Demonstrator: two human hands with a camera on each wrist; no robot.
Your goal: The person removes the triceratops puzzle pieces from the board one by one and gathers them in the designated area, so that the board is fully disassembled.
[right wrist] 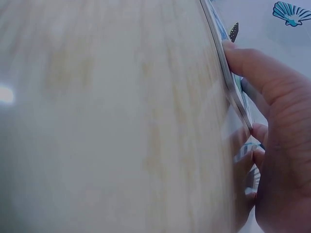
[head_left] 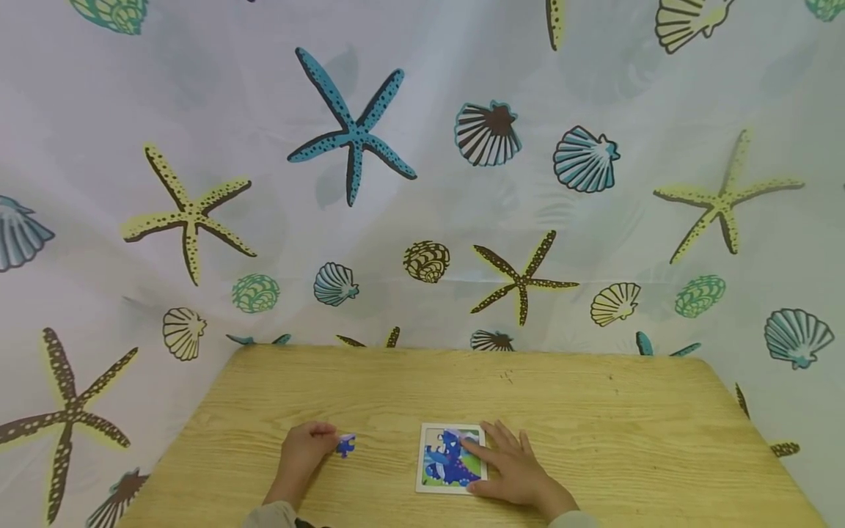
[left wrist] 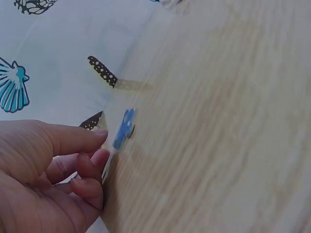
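Left of the puzzle, my left hand (head_left: 306,449) pinches a small blue and purple jigsaw piece (head_left: 345,444) between thumb and fingertips, low over the table. The left wrist view shows the piece (left wrist: 125,128) nearly edge-on, just past the fingertips. A square jigsaw puzzle in a white frame (head_left: 419,458) lies on the table, its picture of a blue creature partly filled; a pale bare patch shows at its upper left. My right hand (head_left: 515,466) rests over its right side, fingers spread, one fingertip on the picture and the thumb at the lower right rim.
The wood-grain table (head_left: 614,411) runs back to a white curtain (head_left: 422,213) printed with starfish and shells. The curtain also hangs along the left and right sides of the table.
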